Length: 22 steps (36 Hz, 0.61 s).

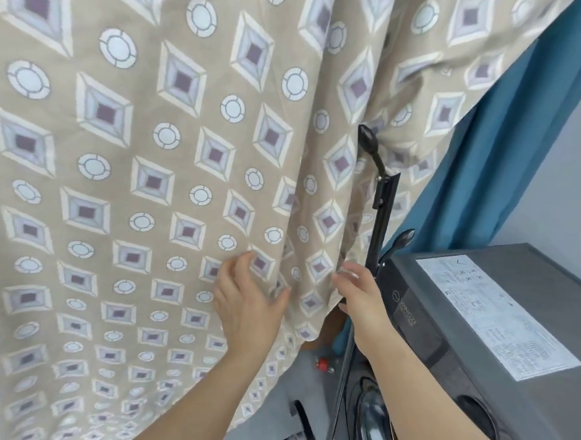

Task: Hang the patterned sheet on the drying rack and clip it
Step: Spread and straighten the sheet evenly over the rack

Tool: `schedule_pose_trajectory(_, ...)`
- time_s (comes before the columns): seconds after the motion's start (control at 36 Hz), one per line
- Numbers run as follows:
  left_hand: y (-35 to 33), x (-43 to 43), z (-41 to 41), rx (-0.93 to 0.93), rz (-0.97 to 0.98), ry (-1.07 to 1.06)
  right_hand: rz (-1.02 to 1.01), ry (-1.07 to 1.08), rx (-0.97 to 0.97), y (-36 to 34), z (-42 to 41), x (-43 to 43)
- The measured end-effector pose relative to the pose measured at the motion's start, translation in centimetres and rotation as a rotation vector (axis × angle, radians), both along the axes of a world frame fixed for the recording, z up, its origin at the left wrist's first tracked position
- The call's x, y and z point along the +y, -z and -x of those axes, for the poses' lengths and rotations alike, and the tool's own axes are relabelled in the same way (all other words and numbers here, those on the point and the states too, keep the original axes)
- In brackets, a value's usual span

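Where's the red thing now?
Head view, low centre: the small red object lies on the floor below the edge of the patterned sheet, left of the black post.

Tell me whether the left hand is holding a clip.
No, the left hand lies open with spread fingers against the patterned sheet, holding nothing.

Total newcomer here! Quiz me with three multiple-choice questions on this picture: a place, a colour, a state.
1. Where is the grey machine relative to the patterned sheet?
A) left of it B) right of it C) on top of it
2. What colour is the curtain?
A) blue B) red C) yellow
3. What is the left hand doing?
A) holding a clip B) hanging clear of the sheet C) resting open on the sheet

Answers: 1 B, the machine stands past the sheet's right edge. 2 A, it is plainly blue. 3 C, its fingers lie spread on the fabric.
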<state>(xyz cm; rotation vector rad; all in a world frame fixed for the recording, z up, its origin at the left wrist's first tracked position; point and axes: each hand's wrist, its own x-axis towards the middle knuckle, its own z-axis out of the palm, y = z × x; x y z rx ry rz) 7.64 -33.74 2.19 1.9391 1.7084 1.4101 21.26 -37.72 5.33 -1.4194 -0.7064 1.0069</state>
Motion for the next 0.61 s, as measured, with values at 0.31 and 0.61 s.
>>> schedule_pose_trajectory(0.31,-2.2,1.0,-0.1,-0.124,0.16,-0.049,-0.138,-0.098,0.005,-2.8,-1.0,2.4)
schedule_pose_trajectory(0.61,-5.0,1.1,2.0,-0.135,0.12,0.039,-0.322,0.103,-0.087,-6.0,1.0,4.4)
